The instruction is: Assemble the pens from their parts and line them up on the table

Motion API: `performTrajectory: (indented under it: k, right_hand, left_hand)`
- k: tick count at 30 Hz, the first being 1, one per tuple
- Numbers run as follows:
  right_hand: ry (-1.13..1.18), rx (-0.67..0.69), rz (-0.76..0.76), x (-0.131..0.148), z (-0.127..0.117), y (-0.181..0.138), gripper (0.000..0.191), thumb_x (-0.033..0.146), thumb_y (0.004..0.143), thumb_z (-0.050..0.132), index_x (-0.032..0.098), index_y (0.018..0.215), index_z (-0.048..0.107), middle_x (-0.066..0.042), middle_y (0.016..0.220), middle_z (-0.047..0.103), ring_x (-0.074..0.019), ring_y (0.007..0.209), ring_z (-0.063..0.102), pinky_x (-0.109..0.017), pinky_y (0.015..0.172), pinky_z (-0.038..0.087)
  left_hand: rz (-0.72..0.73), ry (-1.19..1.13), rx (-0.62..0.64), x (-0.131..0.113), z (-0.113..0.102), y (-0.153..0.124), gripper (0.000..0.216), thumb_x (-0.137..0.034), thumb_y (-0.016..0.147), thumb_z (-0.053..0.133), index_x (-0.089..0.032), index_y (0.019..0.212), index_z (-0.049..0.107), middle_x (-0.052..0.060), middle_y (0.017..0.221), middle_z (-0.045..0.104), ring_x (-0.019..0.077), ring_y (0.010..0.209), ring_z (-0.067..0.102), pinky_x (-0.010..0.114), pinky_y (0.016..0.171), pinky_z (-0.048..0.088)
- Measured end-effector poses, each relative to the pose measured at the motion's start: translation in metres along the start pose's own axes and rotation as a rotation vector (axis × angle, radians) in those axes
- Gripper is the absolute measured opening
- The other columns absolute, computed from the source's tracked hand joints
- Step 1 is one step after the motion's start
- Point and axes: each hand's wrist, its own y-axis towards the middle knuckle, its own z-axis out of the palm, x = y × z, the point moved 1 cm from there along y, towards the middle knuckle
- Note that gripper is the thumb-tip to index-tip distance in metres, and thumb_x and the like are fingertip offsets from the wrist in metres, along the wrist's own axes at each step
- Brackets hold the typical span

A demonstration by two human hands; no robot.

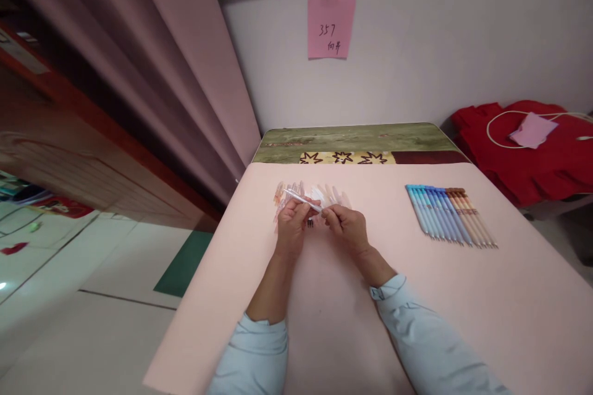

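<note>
Near the middle of the table, my left hand (291, 225) is closed around a clear, pale pen barrel (299, 197), which slants down toward the right. My right hand (347, 226) pinches at the lower right end of that pen; the small part between its fingertips is mostly hidden. Behind and around both hands lie several loose pen parts (336, 194), some clear, some white and some pinkish. A few small black-tipped pieces (311, 222) show between the hands.
To the right, a neat row of pens (442, 213) runs from blue to brown. Pink paper (231, 321) covers most of the green table (352, 136). A red cloth (551, 160) with a white cable lies beyond the right edge. A curtain (194, 62) hangs at left; a pink note (330, 28) is on the wall.
</note>
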Motion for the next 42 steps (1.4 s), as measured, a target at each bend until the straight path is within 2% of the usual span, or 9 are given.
performTrajectory:
  k: [3,6,10,16,24,29,36,39,42]
  right_hand:
    - [0.034,-0.038,0.007,0.001,0.000,0.000,0.030,0.049,0.090,0.058,0.022,0.085,0.070,0.001,0.068,0.068,-0.0110,0.059,0.061,-0.020,0.058,0.042]
    - [0.066,-0.114,-0.007,0.003,0.000,0.000,0.034,0.052,0.081,0.069,0.021,0.092,0.067,0.001,0.071,0.067,-0.0119,0.062,0.059,-0.021,0.061,0.045]
    - [0.065,-0.093,-0.040,0.004,0.000,0.001,0.026,0.047,0.086,0.065,0.021,0.080,0.066,0.001,0.070,0.066,-0.0108,0.060,0.057,-0.021,0.061,0.044]
    - [0.070,-0.050,-0.014,0.005,-0.001,0.000,0.024,0.044,0.087,0.065,0.021,0.081,0.068,0.001,0.071,0.070,-0.0102,0.059,0.060,-0.020,0.058,0.043]
    - [0.055,-0.083,-0.073,0.007,0.000,0.000,0.028,0.047,0.083,0.068,0.021,0.094,0.068,-0.001,0.076,0.069,-0.0119,0.064,0.061,-0.022,0.063,0.045]
    - [0.012,-0.065,-0.132,0.012,-0.003,0.004,0.021,0.041,0.088,0.063,0.022,0.082,0.067,-0.001,0.074,0.068,-0.0126,0.067,0.060,-0.023,0.063,0.043]
    - [-0.041,-0.054,-0.147,0.021,0.000,0.005,0.010,0.030,0.086,0.061,0.022,0.088,0.065,0.000,0.075,0.069,-0.0132,0.070,0.062,-0.024,0.068,0.043]
    - [-0.015,-0.105,-0.103,0.030,-0.010,0.005,0.009,0.029,0.084,0.060,0.021,0.085,0.064,0.000,0.074,0.068,-0.0126,0.068,0.061,-0.023,0.067,0.044]
    - [0.058,-0.215,0.068,0.032,-0.042,-0.002,0.012,0.032,0.084,0.060,0.021,0.085,0.064,0.001,0.070,0.067,-0.0111,0.060,0.059,-0.021,0.060,0.044]
  left_hand:
    - [0.006,0.014,-0.023,0.000,0.000,0.000,0.025,-0.030,0.074,0.076,-0.014,0.089,0.065,0.007,0.087,0.074,0.0160,0.076,0.070,0.029,0.078,0.052]
    - [0.007,0.034,-0.040,0.000,-0.001,0.000,0.024,-0.030,0.074,0.076,-0.014,0.088,0.064,0.007,0.086,0.074,0.0156,0.074,0.069,0.028,0.074,0.052]
    - [0.010,0.061,-0.020,0.001,-0.002,0.001,0.024,-0.030,0.075,0.076,-0.014,0.090,0.065,0.007,0.086,0.075,0.0159,0.075,0.070,0.028,0.077,0.052]
    - [0.004,0.079,-0.010,0.000,-0.003,0.000,0.024,-0.031,0.075,0.075,-0.014,0.090,0.065,0.006,0.084,0.074,0.0151,0.073,0.069,0.027,0.073,0.051]
    - [0.027,0.053,-0.139,-0.002,0.000,0.001,0.029,-0.030,0.069,0.079,-0.016,0.077,0.055,0.002,0.071,0.069,0.0114,0.062,0.064,0.023,0.063,0.049]
    - [0.065,0.169,-0.140,-0.004,-0.002,0.002,0.029,-0.031,0.070,0.078,-0.016,0.076,0.054,-0.001,0.063,0.064,0.0090,0.055,0.058,0.020,0.055,0.045]
    - [0.193,0.360,-0.159,-0.009,0.004,0.002,0.030,-0.035,0.072,0.077,-0.017,0.076,0.054,-0.003,0.058,0.060,0.0097,0.052,0.057,0.021,0.054,0.047]
    - [0.244,0.371,-0.160,-0.010,0.006,0.000,0.029,-0.043,0.078,0.070,-0.016,0.081,0.058,0.000,0.063,0.064,0.0093,0.048,0.054,0.022,0.050,0.045]
    - [0.290,0.390,-0.161,-0.010,0.005,-0.001,0.031,-0.047,0.084,0.063,-0.015,0.083,0.060,0.002,0.067,0.065,0.0074,0.045,0.049,0.020,0.044,0.040]
